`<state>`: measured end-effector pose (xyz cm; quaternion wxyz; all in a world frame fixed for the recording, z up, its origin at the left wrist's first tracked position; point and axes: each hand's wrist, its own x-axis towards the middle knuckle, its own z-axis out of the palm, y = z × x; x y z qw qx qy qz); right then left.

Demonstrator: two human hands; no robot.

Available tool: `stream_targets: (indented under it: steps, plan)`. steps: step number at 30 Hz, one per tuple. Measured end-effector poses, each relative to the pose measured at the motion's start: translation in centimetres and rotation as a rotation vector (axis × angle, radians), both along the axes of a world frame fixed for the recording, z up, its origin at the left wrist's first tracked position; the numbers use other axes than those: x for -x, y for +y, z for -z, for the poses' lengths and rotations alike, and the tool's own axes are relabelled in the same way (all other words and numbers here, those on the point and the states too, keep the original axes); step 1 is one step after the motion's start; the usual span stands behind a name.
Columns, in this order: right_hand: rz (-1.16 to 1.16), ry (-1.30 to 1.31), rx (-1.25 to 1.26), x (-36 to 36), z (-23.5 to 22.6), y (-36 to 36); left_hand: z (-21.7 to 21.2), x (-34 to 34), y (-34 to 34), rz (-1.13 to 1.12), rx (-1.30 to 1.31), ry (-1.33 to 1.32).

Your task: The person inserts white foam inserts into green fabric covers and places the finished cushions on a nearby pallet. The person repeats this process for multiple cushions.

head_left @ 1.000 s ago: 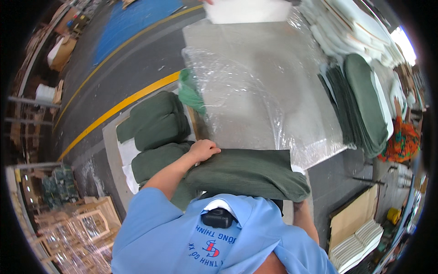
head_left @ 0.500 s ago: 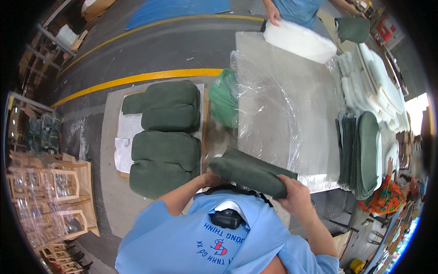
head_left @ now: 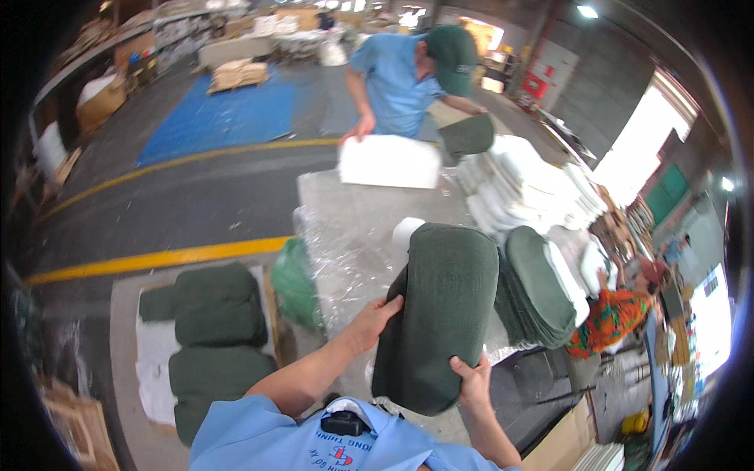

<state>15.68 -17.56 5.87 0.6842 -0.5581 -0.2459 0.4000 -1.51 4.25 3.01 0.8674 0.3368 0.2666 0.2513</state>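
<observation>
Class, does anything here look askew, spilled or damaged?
Mild untidiness only: the clear plastic sheet on the table lies wrinkled, and a green bag sits crumpled at the table's left edge. The green cushion between the left hand and right hand shows no visible damage.

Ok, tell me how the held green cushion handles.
The green cushion probably gives when squeezed, its edges looking rounded and padded. Its matte cloth likely resists slipping. It seems fairly stiff, hardly sagging between left hand and right hand.
</observation>
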Motion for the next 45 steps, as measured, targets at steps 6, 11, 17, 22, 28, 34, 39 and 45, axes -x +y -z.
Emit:
stream_targets:
  steps: [6,11,17,22,28,34,39,45]
  plan:
    - [0.143,-0.013,-0.066,5.6,2.0,0.7,-1.8,-9.5,2.5,-0.017,-0.589,0.201]
    - [-0.08,0.099,0.191,9.3,2.5,-2.7,4.3,-12.9,-0.2,0.648,-1.021,0.285]
    - [-0.511,-0.098,0.371,7.4,6.1,-8.4,13.9,-8.5,-4.6,1.044,-1.001,0.45]
    - [-0.505,-0.051,0.591,0.8,9.2,-16.3,14.2,-9.0,-5.8,1.172,-0.903,0.589]
    - [0.106,-0.104,0.639,-10.0,9.8,-14.1,11.5,-15.4,-5.4,1.371,-0.299,0.76]
    - [-0.213,-0.426,0.635,-12.5,11.7,-9.5,11.1,-16.6,-7.7,1.306,-0.308,0.707]
    - [-0.38,-0.469,0.543,-12.8,10.7,-10.5,10.9,-15.2,-9.0,1.115,-0.53,0.774]
    - [-0.431,-0.329,0.374,-13.4,10.4,-10.9,9.9,-13.3,-11.9,0.635,-1.401,0.414]
